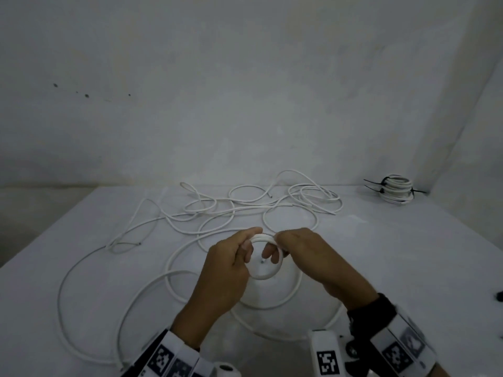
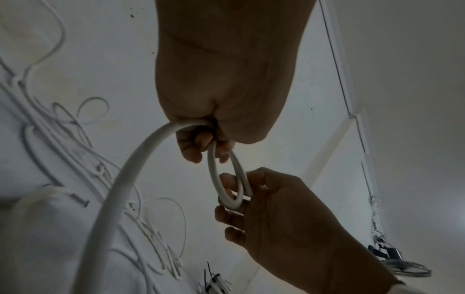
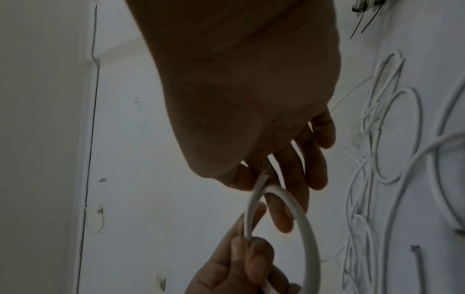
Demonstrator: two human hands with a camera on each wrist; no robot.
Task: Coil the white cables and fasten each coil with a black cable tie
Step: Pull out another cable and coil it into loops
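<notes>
A small coil of thick white cable point(image 1: 265, 274) is held above the white table point(image 1: 408, 254), near its front. My left hand point(image 1: 249, 246) grips the coil's left side, fingers curled round its turns. My right hand point(image 1: 275, 248) pinches the right side. In the left wrist view the coil point(image 2: 221, 191) hangs between my left hand point(image 2: 201, 143) and my right hand point(image 2: 241, 191). In the right wrist view the cut cable end point(image 3: 264, 176) sits at the fingers of my right hand point(image 3: 284, 191). The rest of this cable point(image 1: 174, 273) trails in wide loops on the table.
A tangle of thinner white cables point(image 1: 245, 205) spreads across the back of the table. Several finished coils with black cable ties point(image 1: 396, 190) are stacked at the back right corner by the wall. A small dark object point(image 1: 499, 296) shows at the right edge.
</notes>
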